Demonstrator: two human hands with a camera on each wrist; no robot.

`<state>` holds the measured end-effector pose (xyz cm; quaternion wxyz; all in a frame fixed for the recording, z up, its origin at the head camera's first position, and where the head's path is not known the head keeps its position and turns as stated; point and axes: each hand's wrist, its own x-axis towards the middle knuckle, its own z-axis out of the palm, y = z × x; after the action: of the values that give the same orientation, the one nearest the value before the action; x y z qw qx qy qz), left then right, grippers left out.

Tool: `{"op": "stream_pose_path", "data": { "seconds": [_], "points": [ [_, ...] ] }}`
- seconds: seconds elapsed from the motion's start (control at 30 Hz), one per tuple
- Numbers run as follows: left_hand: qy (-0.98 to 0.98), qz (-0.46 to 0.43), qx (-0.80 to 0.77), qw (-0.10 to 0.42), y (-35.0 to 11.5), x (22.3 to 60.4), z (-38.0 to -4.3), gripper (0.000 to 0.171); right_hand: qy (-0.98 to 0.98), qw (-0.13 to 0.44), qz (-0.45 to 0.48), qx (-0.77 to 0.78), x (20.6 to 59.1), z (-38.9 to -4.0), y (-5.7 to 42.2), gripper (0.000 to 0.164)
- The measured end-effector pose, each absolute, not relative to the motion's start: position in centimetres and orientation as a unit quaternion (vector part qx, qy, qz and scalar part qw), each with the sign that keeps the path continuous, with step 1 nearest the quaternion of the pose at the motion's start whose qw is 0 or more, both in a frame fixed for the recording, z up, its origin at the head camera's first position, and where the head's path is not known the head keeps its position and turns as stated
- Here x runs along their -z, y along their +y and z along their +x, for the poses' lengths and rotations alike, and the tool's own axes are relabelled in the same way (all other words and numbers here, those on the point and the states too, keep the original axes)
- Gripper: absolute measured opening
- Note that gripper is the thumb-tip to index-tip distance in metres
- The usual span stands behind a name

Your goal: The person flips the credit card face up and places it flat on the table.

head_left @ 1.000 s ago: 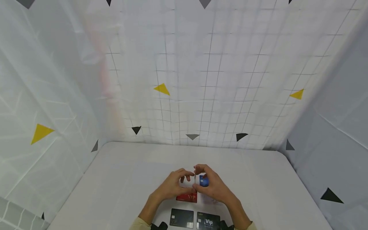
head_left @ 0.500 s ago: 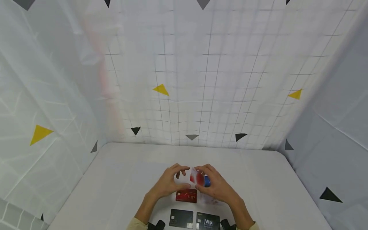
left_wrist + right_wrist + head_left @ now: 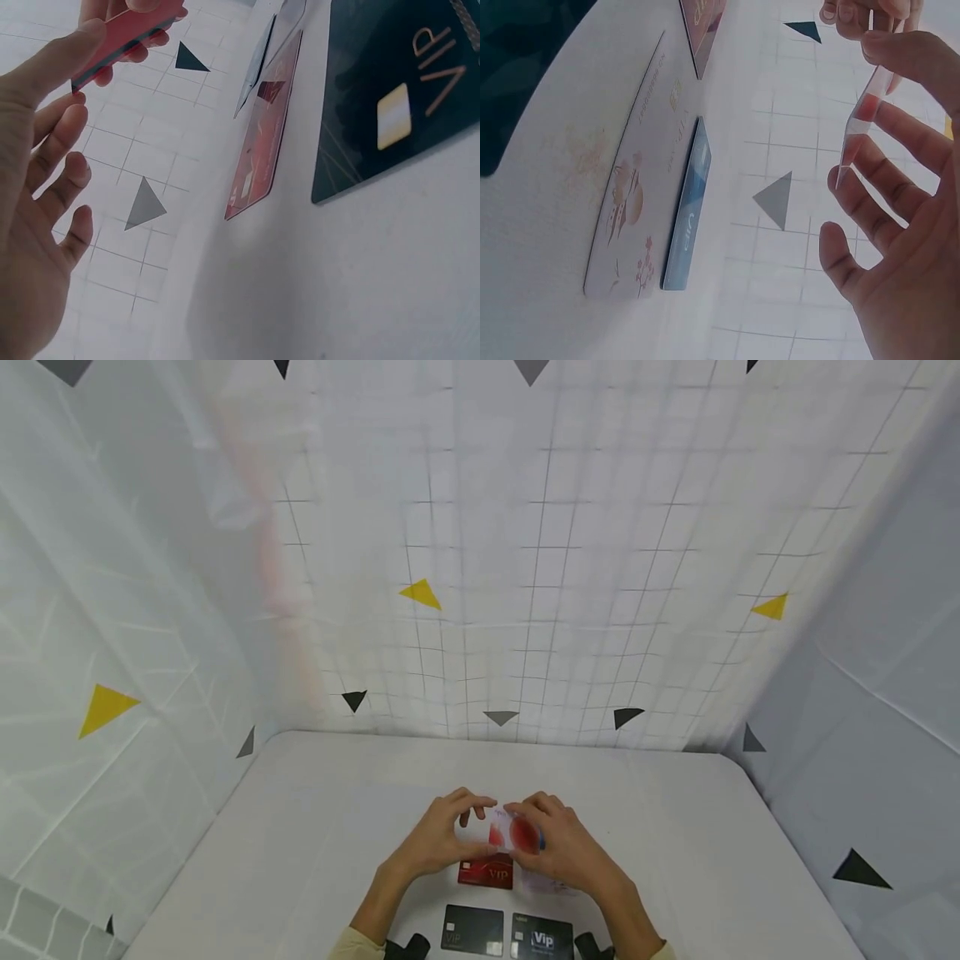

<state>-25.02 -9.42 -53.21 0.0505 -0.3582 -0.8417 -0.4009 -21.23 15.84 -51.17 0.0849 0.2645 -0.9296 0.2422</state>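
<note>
Above the table, a white card with a red oval (image 3: 523,835) is turned broadside to the head camera. My right hand (image 3: 566,843) grips its right side between thumb and fingers. My left hand (image 3: 435,837) pinches its left edge, the thumb lying over one corner in the left wrist view. There the card (image 3: 139,34) looks red with a dark stripe; in the right wrist view the same card (image 3: 862,112) is nearly edge-on. A red VIP card (image 3: 486,873) lies just below the hands. A blue card (image 3: 688,214) is mostly hidden by my right hand in the head view.
A pale card with pink flowers (image 3: 626,187) lies beside the blue one. Nearer me are a plain black VIP card (image 3: 472,932) and a black card with white Vip lettering (image 3: 543,937). Beyond the white table (image 3: 360,793) hangs a gridded white curtain (image 3: 480,568).
The card has turned from edge-on to face the head camera. My left fingers came away from its left edge and are at that edge again.
</note>
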Motion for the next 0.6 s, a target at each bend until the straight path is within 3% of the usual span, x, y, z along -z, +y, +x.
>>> {"op": "stream_pose_path", "data": {
  "seconds": [0.6],
  "points": [
    [-0.863, -0.342, 0.367, 0.066, -10.21, 53.27, -24.78, 0.055, -0.942, 0.098, 0.231, -0.222, 51.38, -21.16, 15.65, 0.06]
  ]
}}
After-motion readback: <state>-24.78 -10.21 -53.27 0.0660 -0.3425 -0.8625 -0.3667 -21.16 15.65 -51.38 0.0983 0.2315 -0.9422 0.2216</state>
